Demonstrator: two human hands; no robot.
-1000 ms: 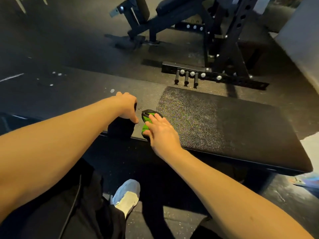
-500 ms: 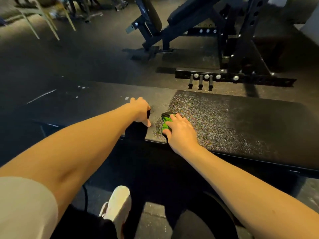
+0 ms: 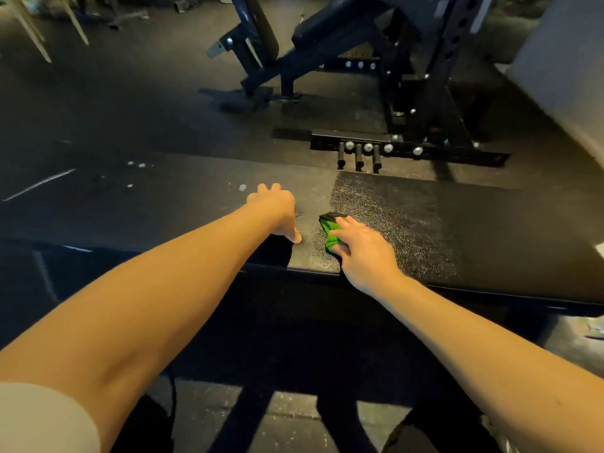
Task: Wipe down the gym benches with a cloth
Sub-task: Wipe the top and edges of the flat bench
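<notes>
A long black flat bench [image 3: 490, 230] runs across the view; its pad shows a speckled, damp-looking patch right of centre. A small green cloth [image 3: 330, 232] with a dark edge lies on the pad near the front edge. My right hand [image 3: 362, 250] lies over it, its straight fingers pressing it onto the pad. My left hand [image 3: 274, 207] rests on the pad just left of the cloth, fingers spread forward and thumb pointing down. A dark shape sits under the left palm at the bench edge; what it is cannot be told.
An adjustable incline bench [image 3: 320, 34] and a black rack base [image 3: 408, 148] with pegs stand on the dark rubber floor behind the flat bench. A pale wall [image 3: 562, 60] rises at the right. White specks [image 3: 242, 188] dot the pad's left half.
The head has tilted up, so more of the floor and far bench shows. Both hands stay side by side at the same place on the pad.
</notes>
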